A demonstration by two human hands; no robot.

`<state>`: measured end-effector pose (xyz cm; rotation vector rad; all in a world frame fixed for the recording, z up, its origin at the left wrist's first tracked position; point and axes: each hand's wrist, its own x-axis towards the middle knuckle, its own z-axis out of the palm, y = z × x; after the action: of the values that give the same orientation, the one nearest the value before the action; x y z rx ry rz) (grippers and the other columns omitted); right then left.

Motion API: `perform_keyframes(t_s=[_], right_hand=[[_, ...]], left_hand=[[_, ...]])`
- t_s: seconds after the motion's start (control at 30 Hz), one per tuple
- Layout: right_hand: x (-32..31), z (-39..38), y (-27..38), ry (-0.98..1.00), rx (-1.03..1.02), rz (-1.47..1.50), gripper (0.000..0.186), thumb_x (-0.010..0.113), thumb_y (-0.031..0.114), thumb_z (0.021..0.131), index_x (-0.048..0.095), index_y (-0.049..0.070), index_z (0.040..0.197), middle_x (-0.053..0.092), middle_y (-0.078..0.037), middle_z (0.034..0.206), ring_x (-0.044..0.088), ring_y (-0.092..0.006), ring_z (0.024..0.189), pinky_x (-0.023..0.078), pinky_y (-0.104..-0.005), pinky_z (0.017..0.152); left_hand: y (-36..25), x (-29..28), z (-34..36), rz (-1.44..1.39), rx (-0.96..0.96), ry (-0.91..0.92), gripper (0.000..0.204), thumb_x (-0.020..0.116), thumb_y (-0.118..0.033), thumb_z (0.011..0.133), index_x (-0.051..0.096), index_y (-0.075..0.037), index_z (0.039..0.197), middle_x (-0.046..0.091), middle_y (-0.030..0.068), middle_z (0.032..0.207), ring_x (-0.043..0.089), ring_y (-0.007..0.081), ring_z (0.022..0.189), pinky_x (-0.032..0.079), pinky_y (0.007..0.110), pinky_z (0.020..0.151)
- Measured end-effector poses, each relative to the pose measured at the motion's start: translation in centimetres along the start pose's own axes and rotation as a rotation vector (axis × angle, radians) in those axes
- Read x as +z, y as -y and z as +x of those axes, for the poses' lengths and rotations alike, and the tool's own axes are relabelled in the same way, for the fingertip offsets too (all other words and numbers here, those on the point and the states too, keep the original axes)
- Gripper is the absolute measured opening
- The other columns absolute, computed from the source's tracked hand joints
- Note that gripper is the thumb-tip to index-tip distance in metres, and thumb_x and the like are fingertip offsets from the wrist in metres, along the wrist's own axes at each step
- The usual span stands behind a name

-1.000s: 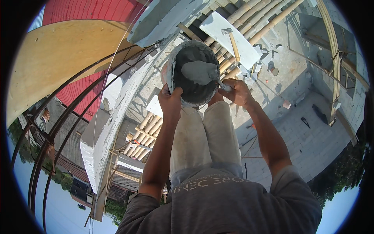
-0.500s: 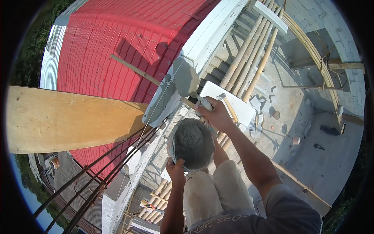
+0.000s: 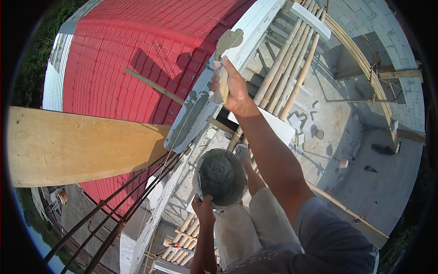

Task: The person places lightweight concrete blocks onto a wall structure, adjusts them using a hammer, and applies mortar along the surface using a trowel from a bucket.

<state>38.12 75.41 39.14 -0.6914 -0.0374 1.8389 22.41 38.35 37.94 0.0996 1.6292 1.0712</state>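
trowel (image 3: 221,86) in the right hand (image 3: 236,87) shows narrowly, its handle indistinct.

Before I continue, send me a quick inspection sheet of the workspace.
Surface: pale wall top, wet mortar patch on it
Job's things: bucket holding grey mortar; trowel, blade unclear
Clutter: white board near bamboo poles; scraps on the floor below
Hands: left hand grips the bucket; right hand grips the trowel
Cables: nothing seen; thin string along the wall
Surroundings: red roof, plywood sheet, rebar
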Motion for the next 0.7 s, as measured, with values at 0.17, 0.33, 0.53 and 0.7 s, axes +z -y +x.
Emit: perform_keyframes(t_s=[0.17, 0.33, 0.53, 0.7], right_hand=[[-1.5, -5.5, -4.7, -0.034, 0.097, -0.127, 0.044, 0.062, 0.047, 0.095, 0.057, 0.005, 0.108, 0.049, -0.001, 0.074, 0.049, -0.0123, 0.059, 0.044, -0.0299, 0.053], [-2.0, -7.7, -6.5, -0.061, 0.138, -0.190, 0.044, 0.059, 0.047, 0.097, 0.057, 0.005, 0.110, 0.049, -0.002, 0.076, 0.050, -0.0122, 0.059, 0.045, -0.0305, 0.053], [-1.4, -8.7, -3.8, -0.078, 0.119, -0.470, 0.040, 0.060, 0.043, 0.098, 0.060, 0.004, 0.108, 0.053, 0.000, 0.071, 0.050, -0.0101, 0.053, 0.043, -0.0275, 0.045], [-2.9, -4.1, 2.8, -0.180, -0.165, -1.035, 0.041, 0.057, 0.045, 0.100, 0.063, 0.005, 0.096, 0.051, 0.000, 0.061, 0.051, -0.0096, 0.049, 0.042, -0.0277, 0.043]], left_hand=[[0.4, -0.6, 0.2, 0.003, -0.036, -0.025, 0.031, 0.061, 0.001, 0.073, 0.065, 0.005, 0.104, 0.069, 0.0058, 0.092, 0.062, 0.0128, 0.077, 0.048, 0.026, 0.074], [0.6, -1.1, 0.0, 0.020, -0.037, -0.028, 0.029, 0.061, 0.001, 0.074, 0.065, 0.005, 0.102, 0.069, 0.0057, 0.091, 0.062, 0.0129, 0.076, 0.048, 0.027, 0.074], [-0.2, -1.6, 0.1, 0.032, -0.032, -0.033, 0.028, 0.062, 0.000, 0.072, 0.065, 0.005, 0.100, 0.069, 0.0060, 0.091, 0.062, 0.0131, 0.076, 0.047, 0.027, 0.073], [-0.1, -1.8, 0.4, 0.064, -0.058, -0.047, 0.028, 0.062, 0.001, 0.072, 0.065, 0.004, 0.100, 0.066, 0.0018, 0.083, 0.054, 0.0082, 0.065, 0.042, 0.024, 0.061]])
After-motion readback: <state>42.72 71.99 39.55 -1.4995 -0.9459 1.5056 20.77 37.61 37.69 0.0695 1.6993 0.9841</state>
